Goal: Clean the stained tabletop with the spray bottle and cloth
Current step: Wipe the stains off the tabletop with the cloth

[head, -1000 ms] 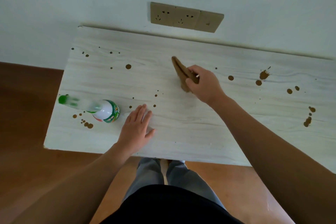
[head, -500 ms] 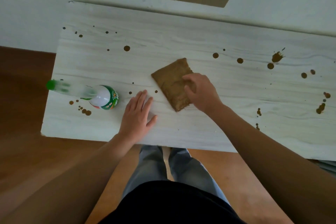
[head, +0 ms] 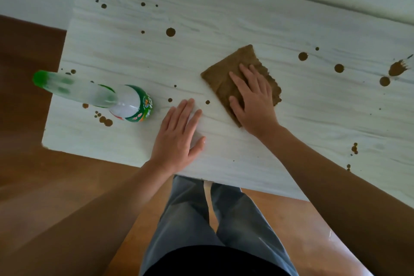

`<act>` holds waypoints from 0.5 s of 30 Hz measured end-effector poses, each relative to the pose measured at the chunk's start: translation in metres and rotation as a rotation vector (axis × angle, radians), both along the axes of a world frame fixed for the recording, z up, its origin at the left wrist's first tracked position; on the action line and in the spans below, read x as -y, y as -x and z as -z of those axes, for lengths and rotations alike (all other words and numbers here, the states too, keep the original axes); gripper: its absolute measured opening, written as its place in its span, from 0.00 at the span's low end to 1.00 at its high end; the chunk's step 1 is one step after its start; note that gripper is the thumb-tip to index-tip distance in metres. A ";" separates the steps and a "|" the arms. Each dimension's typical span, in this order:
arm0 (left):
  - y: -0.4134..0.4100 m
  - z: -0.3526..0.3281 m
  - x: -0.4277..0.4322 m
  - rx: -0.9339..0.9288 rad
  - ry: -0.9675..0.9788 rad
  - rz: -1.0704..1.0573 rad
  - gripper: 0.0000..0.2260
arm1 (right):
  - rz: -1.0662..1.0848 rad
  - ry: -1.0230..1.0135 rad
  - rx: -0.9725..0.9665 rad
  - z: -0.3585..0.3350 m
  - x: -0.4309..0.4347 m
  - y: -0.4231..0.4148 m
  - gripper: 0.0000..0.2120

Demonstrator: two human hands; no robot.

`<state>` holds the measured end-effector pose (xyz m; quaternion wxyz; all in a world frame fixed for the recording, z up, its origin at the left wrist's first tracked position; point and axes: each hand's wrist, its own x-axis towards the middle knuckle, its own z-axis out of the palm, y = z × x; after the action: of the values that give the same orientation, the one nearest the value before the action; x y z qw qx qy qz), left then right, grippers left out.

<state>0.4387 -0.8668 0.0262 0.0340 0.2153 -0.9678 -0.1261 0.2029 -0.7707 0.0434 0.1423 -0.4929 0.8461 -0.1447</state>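
Step in hand, I'd judge: wiping w/ the brown square fabric cloth. It lies flat on the white wood-grain tabletop, about centre, a bit right. Right hand sits on top, palm down, fingers straight & slightly spread, pressing rather than pinching. Left hand lies flat on bare tabletop just left of the cloth, toward the near edge. Its fingers are straight & close together, holding nothing; fine as a brace.

The clear plastic spray bottle w/ green cap & label stands at the left, apart from both hands.

To do it well:
- Set the palm over the cloth's middle so the whole pad bears down, not just the fingertips.
- Closest target is the small brown spot between the two hands. Take it first w/ a short stroke to the left.
- Next the round brown blot far-left, then the bigger brown splashes at the right.
- The marks look dried, so prob. need firm, overlapping passes. If one smears, fold to a fresh face.
- A cluster of brown drops sits at the spray bottle's base, so the bottle needs shifting before that patch.

Can't tell whether the surface is wet w/ spray.
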 end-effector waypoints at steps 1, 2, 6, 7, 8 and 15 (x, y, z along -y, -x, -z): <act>0.000 0.000 0.000 0.001 -0.001 -0.002 0.29 | 0.006 0.008 0.000 0.001 0.007 0.005 0.27; 0.000 0.001 0.000 -0.003 0.000 -0.004 0.29 | 0.034 0.016 -0.001 0.002 0.016 0.009 0.27; 0.000 0.002 0.000 -0.007 0.006 -0.005 0.29 | 0.211 0.021 -0.029 0.007 0.059 0.000 0.27; 0.000 0.002 -0.001 -0.005 0.007 -0.007 0.29 | 0.226 0.016 -0.037 0.007 0.064 -0.007 0.28; 0.000 0.002 -0.001 -0.004 0.008 -0.009 0.29 | 0.213 0.013 -0.040 0.008 0.066 -0.015 0.28; 0.001 -0.001 0.000 -0.011 0.017 -0.007 0.29 | -0.165 -0.032 -0.080 0.002 -0.028 -0.030 0.29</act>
<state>0.4376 -0.8663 0.0268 0.0416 0.2177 -0.9678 -0.1190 0.2332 -0.7431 0.0413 0.1280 -0.5639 0.8098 -0.0991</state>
